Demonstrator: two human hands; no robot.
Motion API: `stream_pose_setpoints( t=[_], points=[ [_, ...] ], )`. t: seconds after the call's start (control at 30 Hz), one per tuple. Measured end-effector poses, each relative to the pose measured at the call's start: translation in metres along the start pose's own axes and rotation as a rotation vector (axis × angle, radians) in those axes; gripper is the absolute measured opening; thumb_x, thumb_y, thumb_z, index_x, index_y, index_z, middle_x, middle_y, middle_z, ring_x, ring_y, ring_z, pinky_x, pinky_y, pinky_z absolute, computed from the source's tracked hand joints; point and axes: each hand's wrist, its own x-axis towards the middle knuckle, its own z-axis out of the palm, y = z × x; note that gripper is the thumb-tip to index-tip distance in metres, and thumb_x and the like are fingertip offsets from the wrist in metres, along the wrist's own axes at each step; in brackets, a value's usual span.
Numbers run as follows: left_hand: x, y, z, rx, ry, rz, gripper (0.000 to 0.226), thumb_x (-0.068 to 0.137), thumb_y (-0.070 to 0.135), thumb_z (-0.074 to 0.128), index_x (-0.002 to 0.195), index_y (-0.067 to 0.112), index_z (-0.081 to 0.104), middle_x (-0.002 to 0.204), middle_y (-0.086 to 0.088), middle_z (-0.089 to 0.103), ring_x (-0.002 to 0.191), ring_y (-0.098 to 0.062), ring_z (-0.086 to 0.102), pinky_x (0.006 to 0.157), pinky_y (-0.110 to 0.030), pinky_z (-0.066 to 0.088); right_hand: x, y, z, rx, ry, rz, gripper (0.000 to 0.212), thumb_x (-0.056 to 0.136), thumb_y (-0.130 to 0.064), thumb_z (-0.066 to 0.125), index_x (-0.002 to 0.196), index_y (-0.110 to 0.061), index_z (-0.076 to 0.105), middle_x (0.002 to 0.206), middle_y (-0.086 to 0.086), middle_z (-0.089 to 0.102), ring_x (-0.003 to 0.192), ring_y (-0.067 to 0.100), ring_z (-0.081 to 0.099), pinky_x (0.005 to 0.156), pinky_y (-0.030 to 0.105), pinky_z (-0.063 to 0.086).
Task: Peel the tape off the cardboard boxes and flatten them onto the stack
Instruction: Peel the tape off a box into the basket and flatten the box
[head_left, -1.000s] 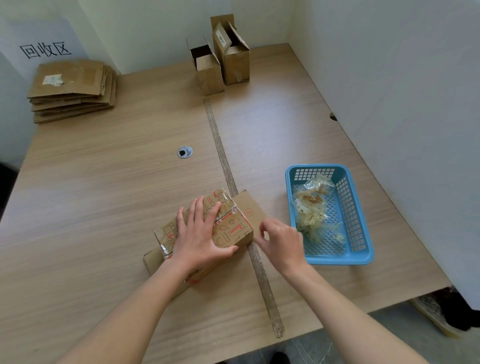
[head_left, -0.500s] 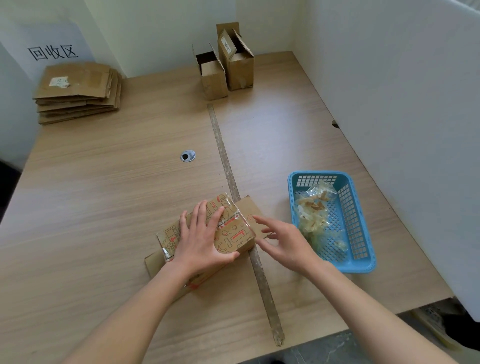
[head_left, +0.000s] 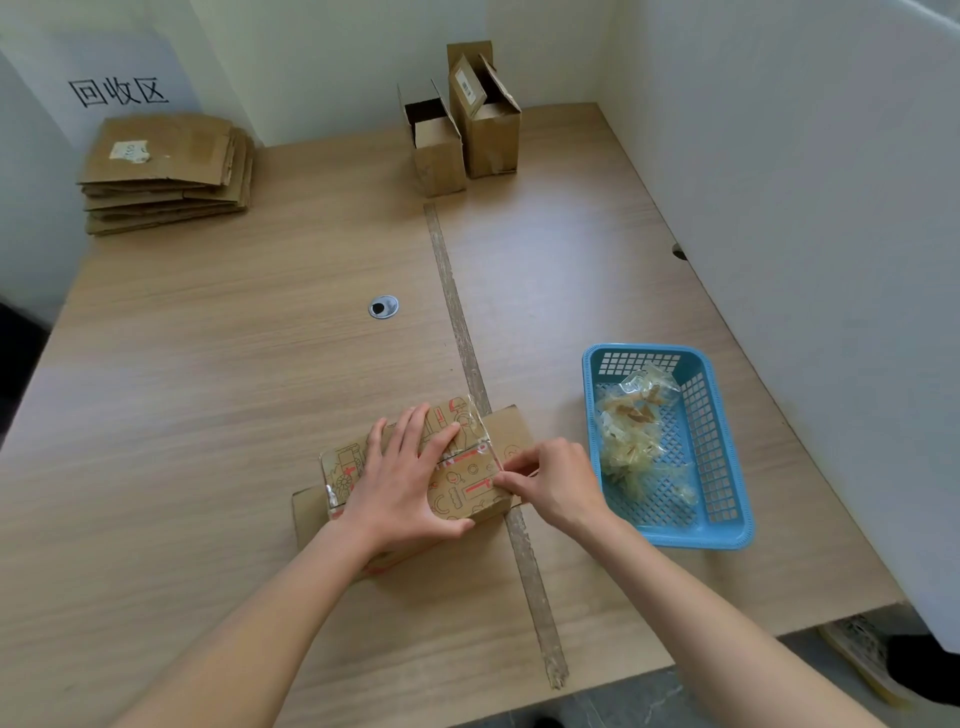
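Note:
A small printed cardboard box (head_left: 470, 480) with red and dark drawings lies near the table's front edge, its side flaps spread flat on the table. Clear tape (head_left: 475, 421) runs across its top and over the right end. My left hand (head_left: 402, 480) rests flat on the box top with fingers spread. My right hand (head_left: 550, 480) is at the box's right end, thumb and fingers pinching at the tape there. The stack of flattened boxes (head_left: 166, 171) sits at the far left corner.
Two open upright cardboard boxes (head_left: 460, 127) stand at the back centre. A blue plastic basket (head_left: 727, 467) holding crumpled tape pieces sits right of the box. A white partition wall runs along the right side. A cable grommet (head_left: 383, 306) is mid-table.
My right hand opened and drew back a little, then returned to the box's right end and pinched at the tape. My left hand stayed pressed on the box top.

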Motion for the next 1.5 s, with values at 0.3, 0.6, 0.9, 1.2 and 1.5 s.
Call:
stream_pose_setpoints(
  t=[0.3,0.6,0.9,1.2,1.5],
  points=[
    [0.0,0.002,-0.001,0.014,0.0,-0.006,0.125,0.058,0.097,0.048,0.16,0.036,0.008,0.168,-0.009,0.001,0.156,-0.026,-0.006,0.123,-0.055,-0.011,-0.006,0.003,-0.001,0.013,0.027,0.02,0.016,0.085,-0.034,0.08,0.09,-0.019,0.082,0.067,-0.009,0.069,0.069,0.007,0.067,0.065,0.02,0.051],
    [-0.002,0.003,-0.003,-0.025,0.029,0.001,0.124,0.059,0.092,0.054,0.16,0.033,0.017,0.167,-0.012,0.007,0.156,-0.027,-0.001,0.124,-0.056,-0.008,-0.02,-0.012,0.014,-0.382,0.1,-0.226,0.009,0.1,-0.021,0.058,0.092,-0.017,0.056,0.098,0.003,0.064,0.078,0.029,0.057,0.06,0.035,0.033],
    [-0.001,0.001,0.0,-0.019,0.026,-0.001,0.124,0.058,0.094,0.051,0.16,0.035,0.013,0.167,-0.011,0.005,0.156,-0.026,-0.004,0.124,-0.056,-0.009,-0.019,0.002,0.0,-0.162,0.014,-0.204,0.011,0.098,-0.02,0.062,0.089,-0.015,0.062,0.089,0.0,0.068,0.085,0.024,0.063,0.077,0.041,0.049],
    [-0.001,0.0,0.001,-0.025,0.029,0.001,0.125,0.058,0.097,0.049,0.16,0.035,0.01,0.167,-0.009,0.002,0.156,-0.025,-0.006,0.123,-0.057,-0.009,-0.027,0.02,0.002,0.06,0.02,-0.111,0.023,0.097,-0.046,0.061,0.099,-0.027,0.074,0.093,-0.016,0.074,0.079,-0.002,0.068,0.072,0.027,0.057],
    [-0.001,0.001,0.001,-0.035,0.026,0.002,0.125,0.057,0.095,0.052,0.16,0.036,0.011,0.167,-0.01,0.004,0.156,-0.026,-0.004,0.124,-0.057,-0.008,-0.037,0.024,0.017,0.004,0.196,-0.318,0.004,0.087,-0.012,0.078,0.087,-0.015,0.075,0.084,-0.008,0.074,0.076,0.007,0.067,0.072,0.031,0.056]
  ],
)
